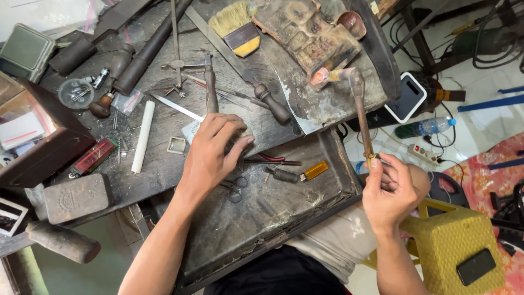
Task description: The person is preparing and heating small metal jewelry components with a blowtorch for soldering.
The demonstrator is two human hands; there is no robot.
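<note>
My right hand [392, 194] grips the lower end of a long metal torch [360, 109] whose bent nozzle points left toward a charred, pitted block [308, 35] at the back of the bench. My left hand [214, 150] rests palm down at the front edge of the dark workbench [164, 164], fingers curled over something small that I cannot make out. Just below that hand lie small scissors [236, 188] in a dark metal tray [273, 218]. A small white square frame [177, 145] lies left of the hand.
On the bench lie a white rod [143, 136], a bristle brush [236, 24], files, pliers [210, 82] and a wooden-handled tool [270, 104]. A metal block [76, 198] sits front left. A yellow stool [458, 246] with a phone, a water bottle [426, 127] and a power strip are at right.
</note>
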